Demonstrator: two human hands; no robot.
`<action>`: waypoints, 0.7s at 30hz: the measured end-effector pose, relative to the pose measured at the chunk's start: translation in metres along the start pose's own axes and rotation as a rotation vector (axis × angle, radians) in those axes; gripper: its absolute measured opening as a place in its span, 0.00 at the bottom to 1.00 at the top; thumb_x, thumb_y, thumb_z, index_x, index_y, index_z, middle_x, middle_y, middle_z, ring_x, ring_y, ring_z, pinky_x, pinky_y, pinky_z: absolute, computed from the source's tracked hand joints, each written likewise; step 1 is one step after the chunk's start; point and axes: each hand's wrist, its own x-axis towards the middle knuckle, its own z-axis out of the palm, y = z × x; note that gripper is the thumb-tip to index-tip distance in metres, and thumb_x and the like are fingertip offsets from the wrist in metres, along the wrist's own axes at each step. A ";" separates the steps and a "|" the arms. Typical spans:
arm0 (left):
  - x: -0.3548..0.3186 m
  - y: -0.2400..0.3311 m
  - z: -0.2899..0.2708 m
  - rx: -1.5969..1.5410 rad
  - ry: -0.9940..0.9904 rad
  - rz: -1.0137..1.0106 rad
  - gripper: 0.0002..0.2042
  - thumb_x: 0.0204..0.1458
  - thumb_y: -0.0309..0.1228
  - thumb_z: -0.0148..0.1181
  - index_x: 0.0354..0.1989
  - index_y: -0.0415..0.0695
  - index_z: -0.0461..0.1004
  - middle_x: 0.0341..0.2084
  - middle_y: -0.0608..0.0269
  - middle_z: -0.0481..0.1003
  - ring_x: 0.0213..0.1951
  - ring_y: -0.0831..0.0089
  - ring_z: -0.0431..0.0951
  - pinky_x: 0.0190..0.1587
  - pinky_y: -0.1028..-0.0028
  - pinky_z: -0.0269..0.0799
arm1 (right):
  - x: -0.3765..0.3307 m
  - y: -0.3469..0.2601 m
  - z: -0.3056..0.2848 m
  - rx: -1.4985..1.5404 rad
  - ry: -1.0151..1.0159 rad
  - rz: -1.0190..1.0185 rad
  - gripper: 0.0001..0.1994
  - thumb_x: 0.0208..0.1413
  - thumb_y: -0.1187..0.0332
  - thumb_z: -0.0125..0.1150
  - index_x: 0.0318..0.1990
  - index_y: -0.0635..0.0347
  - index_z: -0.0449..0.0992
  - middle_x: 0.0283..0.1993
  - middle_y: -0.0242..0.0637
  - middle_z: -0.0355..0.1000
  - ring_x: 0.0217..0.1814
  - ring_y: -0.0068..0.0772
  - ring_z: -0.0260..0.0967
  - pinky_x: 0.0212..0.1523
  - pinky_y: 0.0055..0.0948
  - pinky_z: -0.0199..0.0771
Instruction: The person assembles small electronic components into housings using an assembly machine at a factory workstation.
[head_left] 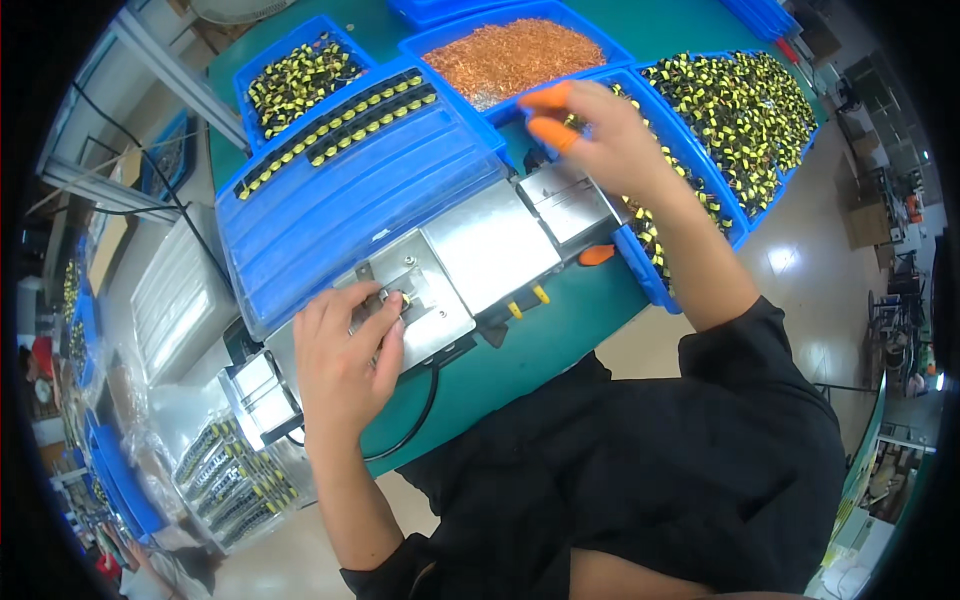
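Note:
My left hand (345, 360) rests on a silver metal fixture (455, 318). Its thumb and fingertips close on a small dark part with a yellowish top (405, 298), seated in the fixture and mostly covered by the fingers. My right hand (615, 145), slightly blurred, hovers over the near end of a blue bin (735, 215) of small black-and-yellow parts. Orange covers (550, 130) sit on its thumb and a finger, which are spread apart with nothing visible between them. Just below that hand is a flat metal plate (570, 205) on the same machine.
A clear-blue tray (340, 220) with rows of black-and-yellow parts stands beyond the fixture. Behind are blue bins of copper-coloured pieces (515, 60) and yellow-black parts (305, 80). A larger heap (740, 115) lies right. A black cable (425, 415) loops near the table edge.

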 end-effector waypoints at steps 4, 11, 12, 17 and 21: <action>0.004 0.002 0.001 0.003 -0.015 0.002 0.10 0.45 0.26 0.63 0.38 0.42 0.81 0.42 0.59 0.76 0.45 0.58 0.72 0.48 0.63 0.65 | -0.013 0.048 -0.015 0.050 0.113 0.267 0.13 0.58 0.68 0.61 0.50 0.57 0.78 0.44 0.31 0.77 0.43 0.24 0.71 0.44 0.24 0.71; 0.007 0.004 0.001 0.121 -0.032 0.064 0.11 0.43 0.26 0.63 0.37 0.46 0.80 0.43 0.60 0.74 0.49 0.56 0.72 0.48 0.61 0.65 | -0.034 0.102 -0.018 0.139 0.211 0.485 0.14 0.60 0.61 0.60 0.51 0.53 0.78 0.38 0.25 0.77 0.29 0.13 0.65 0.26 0.19 0.65; 0.007 0.005 0.002 0.119 -0.045 0.073 0.11 0.43 0.26 0.63 0.37 0.46 0.80 0.43 0.60 0.74 0.49 0.56 0.72 0.48 0.61 0.65 | -0.038 0.108 -0.018 0.137 0.189 0.487 0.14 0.60 0.61 0.59 0.51 0.53 0.78 0.38 0.25 0.76 0.29 0.14 0.65 0.27 0.19 0.65; 0.006 0.009 0.003 0.164 -0.059 0.040 0.10 0.43 0.24 0.63 0.36 0.44 0.81 0.44 0.58 0.74 0.53 0.51 0.71 0.54 0.58 0.66 | -0.041 0.119 -0.019 0.147 0.181 0.499 0.14 0.60 0.61 0.60 0.50 0.53 0.79 0.39 0.26 0.77 0.33 0.17 0.67 0.31 0.20 0.67; 0.007 0.009 0.005 0.151 -0.070 0.041 0.09 0.43 0.24 0.63 0.36 0.43 0.81 0.44 0.58 0.75 0.54 0.50 0.70 0.54 0.58 0.66 | -0.047 0.132 -0.026 0.131 0.154 0.628 0.16 0.59 0.60 0.61 0.51 0.55 0.79 0.42 0.31 0.78 0.42 0.22 0.72 0.43 0.26 0.72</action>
